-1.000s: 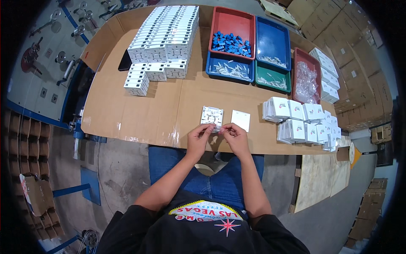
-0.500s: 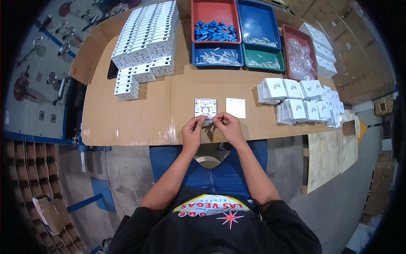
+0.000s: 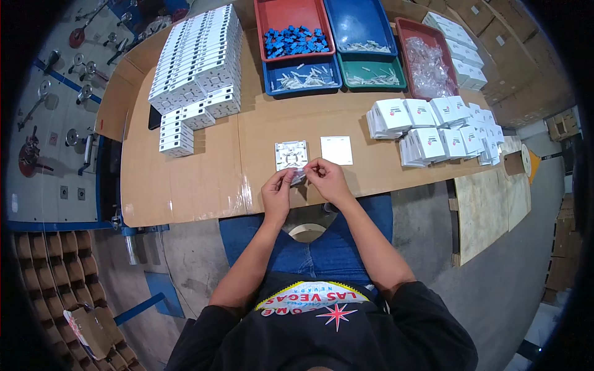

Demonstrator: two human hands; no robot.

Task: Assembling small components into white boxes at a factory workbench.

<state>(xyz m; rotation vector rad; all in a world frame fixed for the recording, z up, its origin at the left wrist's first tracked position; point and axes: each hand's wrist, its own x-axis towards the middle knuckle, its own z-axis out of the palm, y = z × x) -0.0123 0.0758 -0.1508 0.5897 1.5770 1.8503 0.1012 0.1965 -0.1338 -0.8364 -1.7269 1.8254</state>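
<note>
At the near edge of the cardboard-covered table, my left hand (image 3: 276, 190) and my right hand (image 3: 327, 180) pinch a small clear plastic bag (image 3: 299, 174) between their fingertips. Its contents, if any, are too small to make out. Just beyond my fingers lies a white square plastic frame (image 3: 291, 153) with its moulded inner side up; its near edge is partly covered by the hands. A flat white square plate (image 3: 336, 151) rests to the right of the frame, untouched.
Far left stands a tall stack of white frames (image 3: 197, 59). At the back are a red tray (image 3: 291, 15) of blue parts, blue (image 3: 303, 93) and green (image 3: 373, 88) trays of white plugs, and a dark red tray (image 3: 403, 31) of clear bags. Packed white units (image 3: 427, 142) sit right.
The view has shifted slightly, so the table's contents appear farther left. Both hands keep their pinch on the bag, and my right hand sits a little higher.
</note>
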